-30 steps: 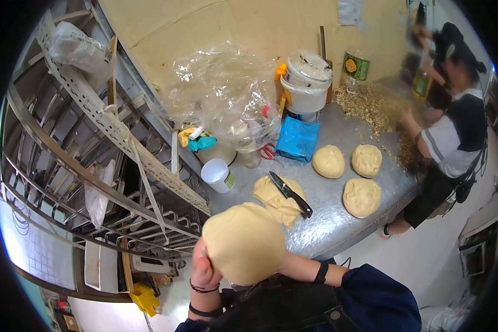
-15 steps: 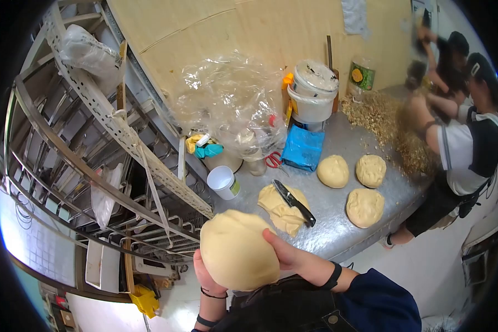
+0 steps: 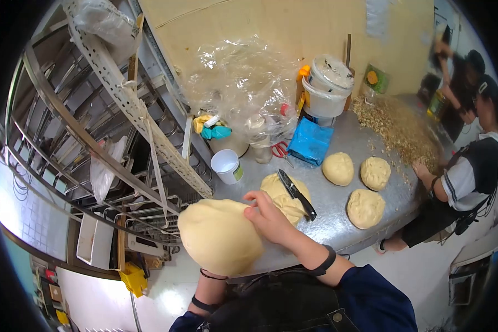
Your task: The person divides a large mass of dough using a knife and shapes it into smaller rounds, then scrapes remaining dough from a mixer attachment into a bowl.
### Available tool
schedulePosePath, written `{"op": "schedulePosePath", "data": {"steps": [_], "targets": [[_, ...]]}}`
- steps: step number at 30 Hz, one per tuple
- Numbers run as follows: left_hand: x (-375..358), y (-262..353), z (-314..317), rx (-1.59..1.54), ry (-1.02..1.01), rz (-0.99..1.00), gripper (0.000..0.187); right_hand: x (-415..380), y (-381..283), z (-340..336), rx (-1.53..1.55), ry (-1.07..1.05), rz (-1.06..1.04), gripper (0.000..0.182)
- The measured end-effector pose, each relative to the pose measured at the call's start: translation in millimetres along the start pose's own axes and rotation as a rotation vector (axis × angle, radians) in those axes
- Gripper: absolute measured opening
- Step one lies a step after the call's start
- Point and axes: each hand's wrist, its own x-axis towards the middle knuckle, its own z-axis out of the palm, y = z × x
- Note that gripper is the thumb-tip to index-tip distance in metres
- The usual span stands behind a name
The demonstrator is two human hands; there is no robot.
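Note:
A large smooth ball of dough (image 3: 218, 237) is held up in front of my body, past the near edge of the steel table. My left hand is under the dough, hidden by it; only the wrist shows below. At the dough's upper right side, my right hand (image 3: 270, 217) touches it with bent fingers and thumb. Just beyond, a flatter dough piece (image 3: 279, 191) lies on the table with a black-handled knife (image 3: 297, 195) across it. Three dough balls rest to the right: one smooth (image 3: 338, 169), one wrinkled behind (image 3: 375, 173) and one wrinkled in front (image 3: 366, 208).
A white cup (image 3: 227, 166), red scissors (image 3: 280, 149), a blue packet (image 3: 311, 141), stacked buckets (image 3: 325, 91) and clear plastic film (image 3: 243, 88) stand along the back. Metal racks (image 3: 110, 155) rise at left. Two people work at right beside a crumbly heap (image 3: 398, 130).
The dough ball has moved left and slightly up, tilting. My right hand has shifted higher on its side, and my left hand has gone out of sight beneath it. The view has shifted a little.

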Motion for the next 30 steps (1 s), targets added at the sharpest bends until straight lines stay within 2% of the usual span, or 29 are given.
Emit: {"op": "schedulePosePath", "data": {"steps": [1, 2, 3, 4, 5, 6, 7, 8, 10, 11, 13, 14, 16, 20, 22, 23, 25, 26, 28, 29, 30], "targets": [[1.3, 6.6, -2.9, -0.003, 0.003, 0.005, 0.065, 0.7, 2.5, -1.3, 0.018, 0.058, -0.013, 0.045], [1.9, 13.6, -7.1, -0.239, -0.004, 0.008, 0.065, -4.5, 1.5, -5.2, 0.018, 0.053, -0.012, 0.045], [1.2, 18.6, -11.3, -0.474, -0.011, 0.011, 0.065, -13.0, -8.9, -11.0, 0.302, -0.056, 0.204, 0.046], [1.2, 21.4, -15.6, -0.475, -0.007, 0.009, 0.065, -17.9, -14.9, -14.0, 0.585, -0.162, 0.421, 0.048], [2.1, 22.6, -19.7, -0.398, 0.008, 0.084, 0.065, -20.7, -14.7, -13.1, 0.588, -0.159, 0.425, 0.048], [2.8, 24.6, -16.5, -0.320, 0.024, 0.154, 0.065, -26.1, -13.4, -10.7, 0.763, -0.240, 0.429, 0.050], [2.2, 24.3, -11.1, -0.320, 0.024, 0.143, 0.065, -31.6, -11.6, -8.6, 0.940, -0.319, 0.429, 0.053], [0.6, 23.2, -3.3, -0.338, -0.010, 0.124, 0.066, -33.9, -8.6, -3.6, 0.945, -0.309, 0.432, 0.053], [0.5, 19.3, 13.8, -0.354, -0.046, 0.098, 0.067, -32.8, -3.4, 9.6, 1.207, -0.310, 0.380, 0.057], [1.7, 16.0, 19.6, -0.373, -0.025, 0.013, 0.068, -32.6, -3.5, 11.1, 1.211, -0.304, 0.376, 0.057], [4.4, 13.9, 32.1, -0.338, 0.047, -0.126, 0.068, -32.7, -3.4, 12.3, 1.342, -0.195, 0.268, 0.056], [6.6, 12.2, 31.0, -0.332, 0.045, -0.132, 0.068, -34.1, 0.1, 13.1, 1.347, -0.189, 0.264, 0.056], [10.5, 3.8, 23.0, -0.037, 0.114, -0.081, 0.064, -39.3, 8.0, 15.1, 1.392, -0.065, 0.311, 0.056], [23.2, -15.1, -13.2, 0.099, 0.120, 0.003, 0.059, -42.4, 12.3, 14.0, 1.453, 0.014, 0.360, 0.055], [21.3, -20.9, -27.1, -0.112, -0.121, -0.242, 0.053, -43.2, 20.4, 12.3, 1.248, -0.006, 0.314, 0.054], [19.6, -28.5, -34.0, -0.109, -0.129, -0.252, 0.053, -41.7, 28.2, 11.6, 1.251, 0.006, 0.309, 0.054], [17.0, -39.4, -38.1, -0.466, -0.094, -0.301, 0.053, -36.4, 38.3, 10.4, 0.622, -0.013, 0.268, 0.063], [16.3, -46.0, -38.6, -0.466, -0.105, -0.315, 0.053, -35.4, 40.5, 10.1, 0.621, 0.004, 0.266, 0.063], [17.8, -55.8, -25.7, -0.361, -0.001, -0.110, 0.053, -28.5, 31.5, 4.1, 0.148, -0.022, 0.171, 0.070], [15.8, -59.3, -27.1, -0.334, 0.022, -0.086, 0.054, -27.0, 16.8, -3.5, 0.141, -0.005, 0.177, 0.070], [14.9, -62.5, -29.9, -0.322, 0.035, -0.090, 0.054, -27.4, -1.7, -11.3, -0.223, 0.058, 0.107, 0.065]]}}
